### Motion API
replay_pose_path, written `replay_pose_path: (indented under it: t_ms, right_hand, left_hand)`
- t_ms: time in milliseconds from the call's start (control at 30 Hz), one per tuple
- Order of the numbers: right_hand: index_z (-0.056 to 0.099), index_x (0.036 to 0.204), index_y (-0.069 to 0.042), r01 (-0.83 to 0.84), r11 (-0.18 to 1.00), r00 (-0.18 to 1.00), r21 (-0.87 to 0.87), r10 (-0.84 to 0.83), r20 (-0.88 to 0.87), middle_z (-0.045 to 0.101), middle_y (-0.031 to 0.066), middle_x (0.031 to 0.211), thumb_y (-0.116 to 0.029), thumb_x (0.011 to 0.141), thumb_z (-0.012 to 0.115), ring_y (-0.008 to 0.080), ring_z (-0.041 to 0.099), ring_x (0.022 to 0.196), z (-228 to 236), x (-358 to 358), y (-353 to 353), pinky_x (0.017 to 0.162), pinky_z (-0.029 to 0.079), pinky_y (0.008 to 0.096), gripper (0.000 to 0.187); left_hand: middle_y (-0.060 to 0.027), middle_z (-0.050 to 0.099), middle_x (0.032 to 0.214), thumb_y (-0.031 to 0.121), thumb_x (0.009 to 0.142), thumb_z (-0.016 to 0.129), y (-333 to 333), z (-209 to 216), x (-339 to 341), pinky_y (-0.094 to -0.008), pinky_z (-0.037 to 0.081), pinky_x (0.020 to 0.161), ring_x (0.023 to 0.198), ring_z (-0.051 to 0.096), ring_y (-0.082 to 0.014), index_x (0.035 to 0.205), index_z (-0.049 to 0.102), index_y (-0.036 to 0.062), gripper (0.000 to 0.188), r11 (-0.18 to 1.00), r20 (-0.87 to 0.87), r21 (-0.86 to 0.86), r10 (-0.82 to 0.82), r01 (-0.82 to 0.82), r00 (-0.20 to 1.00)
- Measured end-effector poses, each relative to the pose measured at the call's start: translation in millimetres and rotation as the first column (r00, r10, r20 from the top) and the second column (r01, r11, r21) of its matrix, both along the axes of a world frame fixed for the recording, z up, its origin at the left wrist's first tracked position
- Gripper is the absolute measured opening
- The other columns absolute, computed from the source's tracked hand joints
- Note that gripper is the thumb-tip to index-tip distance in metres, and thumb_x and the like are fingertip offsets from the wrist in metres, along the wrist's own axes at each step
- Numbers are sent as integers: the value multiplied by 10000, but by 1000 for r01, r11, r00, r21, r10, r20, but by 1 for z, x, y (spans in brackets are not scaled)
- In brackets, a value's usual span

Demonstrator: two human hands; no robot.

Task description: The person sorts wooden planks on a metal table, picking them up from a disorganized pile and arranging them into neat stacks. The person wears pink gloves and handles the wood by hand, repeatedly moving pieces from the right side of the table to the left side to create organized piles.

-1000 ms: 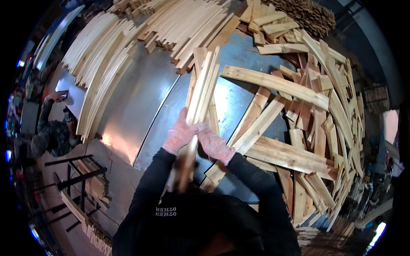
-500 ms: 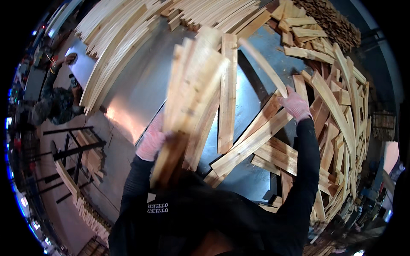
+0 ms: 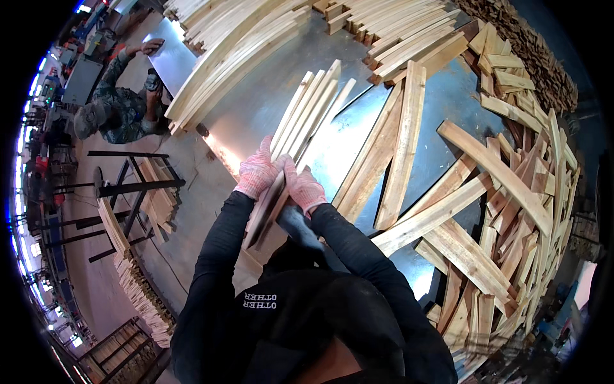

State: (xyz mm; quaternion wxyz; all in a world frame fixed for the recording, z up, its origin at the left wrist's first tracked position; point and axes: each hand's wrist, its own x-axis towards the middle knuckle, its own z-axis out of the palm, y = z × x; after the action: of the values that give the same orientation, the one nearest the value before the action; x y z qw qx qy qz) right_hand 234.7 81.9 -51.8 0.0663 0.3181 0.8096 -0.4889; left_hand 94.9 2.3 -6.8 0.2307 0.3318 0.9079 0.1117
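Stacked pale wooden slats (image 3: 306, 121) are clamped at the near edge of the grey metal tabletop (image 3: 256, 96) by the gloved left hand (image 3: 257, 173) and right hand (image 3: 303, 187), fingers closed, seemingly squaring their ends; loose slats (image 3: 486, 211) are heaped rightward.

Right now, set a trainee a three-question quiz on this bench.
1. True or false: both gloved hands, left hand and right hand, grip the bundle of wooden slats.
2. The bundle's far end rests on: A) the metal table B) the floor C) a cart.
3. Fill in: the loose scattered slats lie to the person's ____.

Key: 1 true; 2 A; 3 right.
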Motion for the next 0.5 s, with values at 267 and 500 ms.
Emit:
replay_pose_path:
  t_ms: [267,500]
  right_hand:
    - [671,981,-9,-151,955,923,-255,228,309,676,110,719,-602,1008,306,305,675,680,56,-17,41,762,516,388,697]
    - [490,1404,-41,176,702,919,-690,-368,-141,628,93,970,-439,1027,509,180,620,866,19,-18,0,725,529,307,549]
  left_hand:
    - [-250,466,1387,499,684,782,-52,-18,56,-493,439,1035,1217,548,-413,1568,66,47,1224,998,-96,-59,-24,18,995]
    - [-129,647,1207,335,861,664,-87,-43,-62,-373,519,943,1078,634,-239,1389,503,-15,654,693,945,184,-319,-697,-68]
